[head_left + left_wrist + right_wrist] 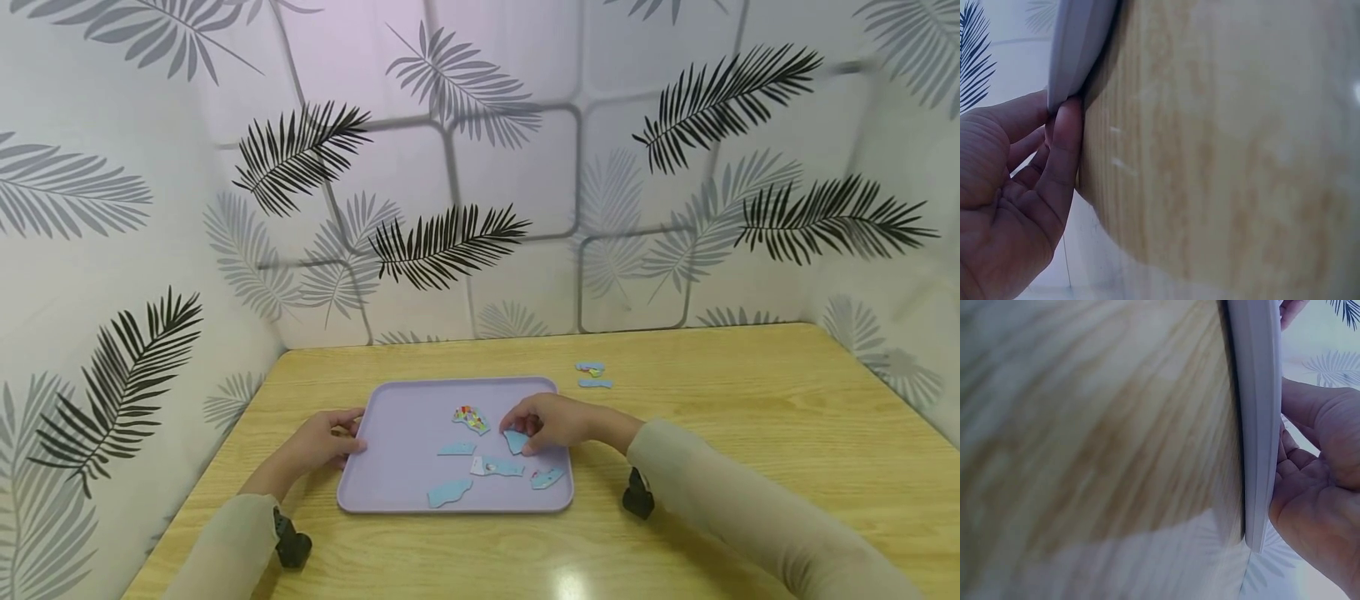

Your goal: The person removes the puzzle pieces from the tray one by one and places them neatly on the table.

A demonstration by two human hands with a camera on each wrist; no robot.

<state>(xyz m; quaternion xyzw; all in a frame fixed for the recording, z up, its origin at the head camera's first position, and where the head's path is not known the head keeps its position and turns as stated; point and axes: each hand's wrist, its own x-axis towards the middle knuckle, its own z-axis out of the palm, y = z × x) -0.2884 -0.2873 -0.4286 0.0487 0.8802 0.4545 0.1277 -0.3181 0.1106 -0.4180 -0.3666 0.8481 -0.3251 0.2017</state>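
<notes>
A lilac tray [405,417] lies on the table, with several flat, irregular puzzle pieces on it. My left hand [322,442] grips the tray's left edge; in the left wrist view, the thumb and fingers of that hand [1029,162] pinch the tray rim [1079,56]. Over the right part of the tray, my right hand [551,419] holds a light-blue puzzle piece [516,442] between thumb and fingers. Close by lie a multicoloured piece [471,419], a blue piece with a white end [498,467] and a curved blue piece [546,478]. The tray wall hides the held piece in the right wrist view.
More puzzle pieces [595,383] lie on the wooden table [712,417] behind the tray, to the right. Two plain blue pieces, a thin one [456,448] and a wider one [450,492], lie in the tray's front half. A leaf-patterned wall covering [525,283] stands behind the table.
</notes>
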